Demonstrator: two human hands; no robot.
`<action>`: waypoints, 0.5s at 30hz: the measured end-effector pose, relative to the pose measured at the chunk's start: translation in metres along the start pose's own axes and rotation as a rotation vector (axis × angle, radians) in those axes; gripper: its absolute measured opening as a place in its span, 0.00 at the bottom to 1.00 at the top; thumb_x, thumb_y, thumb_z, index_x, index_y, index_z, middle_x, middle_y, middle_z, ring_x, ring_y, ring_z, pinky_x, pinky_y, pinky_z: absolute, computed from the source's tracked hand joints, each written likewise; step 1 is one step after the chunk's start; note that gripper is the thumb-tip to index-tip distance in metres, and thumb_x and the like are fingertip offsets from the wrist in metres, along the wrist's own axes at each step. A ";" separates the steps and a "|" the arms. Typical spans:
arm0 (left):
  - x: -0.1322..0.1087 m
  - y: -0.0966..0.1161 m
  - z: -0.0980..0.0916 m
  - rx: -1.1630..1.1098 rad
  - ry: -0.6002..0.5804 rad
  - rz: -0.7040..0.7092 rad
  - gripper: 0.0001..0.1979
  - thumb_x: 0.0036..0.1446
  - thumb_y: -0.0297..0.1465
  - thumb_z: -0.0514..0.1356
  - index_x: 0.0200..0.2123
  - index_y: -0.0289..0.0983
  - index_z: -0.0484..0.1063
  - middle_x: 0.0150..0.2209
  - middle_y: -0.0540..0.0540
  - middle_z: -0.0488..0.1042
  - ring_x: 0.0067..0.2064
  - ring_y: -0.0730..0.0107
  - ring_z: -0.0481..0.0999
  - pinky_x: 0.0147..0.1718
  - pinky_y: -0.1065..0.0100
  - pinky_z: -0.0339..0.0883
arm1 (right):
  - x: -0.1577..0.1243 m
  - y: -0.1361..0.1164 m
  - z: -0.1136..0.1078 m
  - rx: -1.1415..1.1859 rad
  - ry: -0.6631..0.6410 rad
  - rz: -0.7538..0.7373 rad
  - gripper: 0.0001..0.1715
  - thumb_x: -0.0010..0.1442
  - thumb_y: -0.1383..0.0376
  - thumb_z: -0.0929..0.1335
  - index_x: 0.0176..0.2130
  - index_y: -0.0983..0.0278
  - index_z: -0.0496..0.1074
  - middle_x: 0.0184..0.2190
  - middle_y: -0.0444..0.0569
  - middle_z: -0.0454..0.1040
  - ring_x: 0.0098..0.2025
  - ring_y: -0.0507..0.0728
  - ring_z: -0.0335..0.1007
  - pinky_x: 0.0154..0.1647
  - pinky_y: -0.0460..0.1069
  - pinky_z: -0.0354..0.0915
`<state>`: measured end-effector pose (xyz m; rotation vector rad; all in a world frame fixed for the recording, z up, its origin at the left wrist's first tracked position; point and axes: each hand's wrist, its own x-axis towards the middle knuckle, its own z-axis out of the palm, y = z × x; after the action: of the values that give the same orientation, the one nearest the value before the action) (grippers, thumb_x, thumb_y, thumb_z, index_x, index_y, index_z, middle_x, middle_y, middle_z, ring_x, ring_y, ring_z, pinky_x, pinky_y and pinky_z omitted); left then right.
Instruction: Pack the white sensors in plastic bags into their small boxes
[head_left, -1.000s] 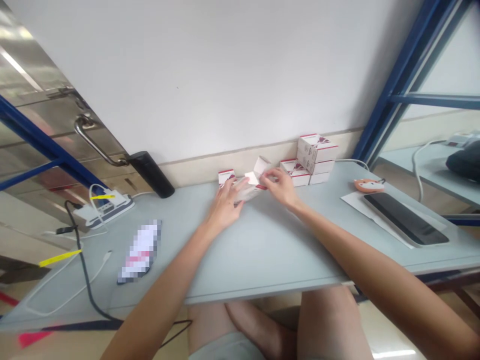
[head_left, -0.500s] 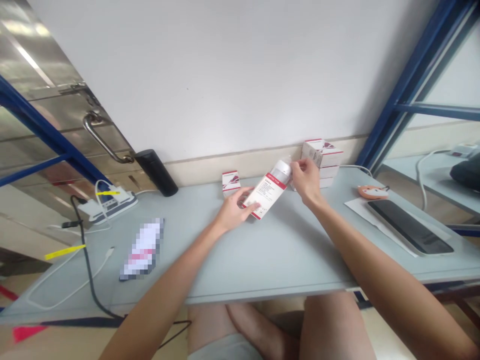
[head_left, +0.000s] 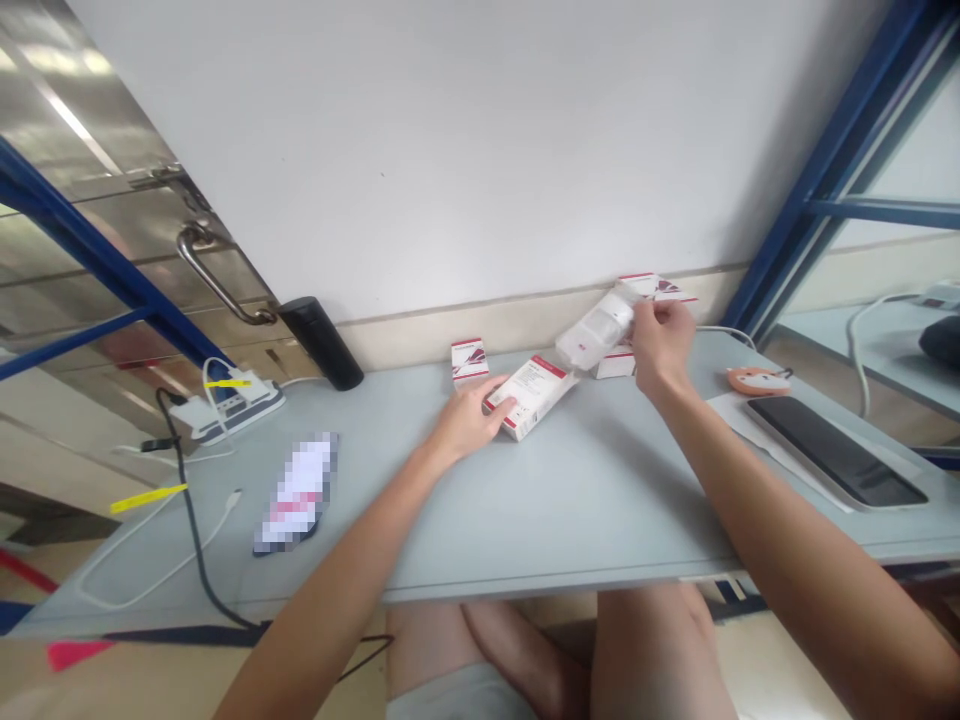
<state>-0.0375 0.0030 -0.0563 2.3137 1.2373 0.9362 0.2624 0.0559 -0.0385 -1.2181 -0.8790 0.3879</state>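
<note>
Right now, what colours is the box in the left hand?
The box is white with red bands, visible in the head view.

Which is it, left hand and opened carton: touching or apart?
Touching: the head view shows the left hand holding the opened carton, thumb on its face.

Table (head_left: pixel 525 510): pale grey-blue, straight front edge
Left end: power strip (head_left: pixel 244 410), white cable (head_left: pixel 234 500), dark cable (head_left: pixel 196 545), pixelated item (head_left: pixel 296 495) (its details unreadable)
Back edge: black cylinder (head_left: pixel 321 343), small box (head_left: pixel 470 360), boxes (head_left: pixel 616 366) partly hidden
Right end: orange gadget (head_left: pixel 757 381), paper (head_left: pixel 739 410), phone (head_left: pixel 836 450) over it
</note>
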 end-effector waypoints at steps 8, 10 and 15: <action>-0.004 0.042 0.012 -0.600 0.101 -0.066 0.31 0.67 0.46 0.61 0.68 0.43 0.61 0.54 0.38 0.78 0.47 0.59 0.82 0.47 0.58 0.76 | -0.044 -0.007 0.030 0.254 -0.104 0.280 0.12 0.58 0.56 0.71 0.32 0.59 0.66 0.28 0.42 0.68 0.30 0.53 0.67 0.32 0.49 0.69; -0.005 0.053 0.020 -0.820 0.063 -0.219 0.35 0.63 0.46 0.66 0.67 0.41 0.61 0.51 0.39 0.79 0.42 0.60 0.83 0.45 0.59 0.76 | -0.058 -0.014 0.034 0.252 -0.111 0.245 0.13 0.58 0.56 0.71 0.33 0.59 0.65 0.30 0.43 0.69 0.32 0.53 0.67 0.33 0.48 0.69; -0.004 0.052 0.028 -1.107 0.189 -0.415 0.26 0.58 0.41 0.71 0.55 0.37 0.72 0.47 0.41 0.80 0.40 0.66 0.80 0.40 0.65 0.73 | -0.085 -0.038 0.032 0.240 -0.291 0.023 0.17 0.66 0.47 0.67 0.41 0.56 0.66 0.33 0.44 0.71 0.31 0.53 0.67 0.30 0.48 0.67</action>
<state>0.0116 -0.0288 -0.0479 1.0863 0.8448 1.2506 0.1783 0.0051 -0.0326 -0.9645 -1.0347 0.6820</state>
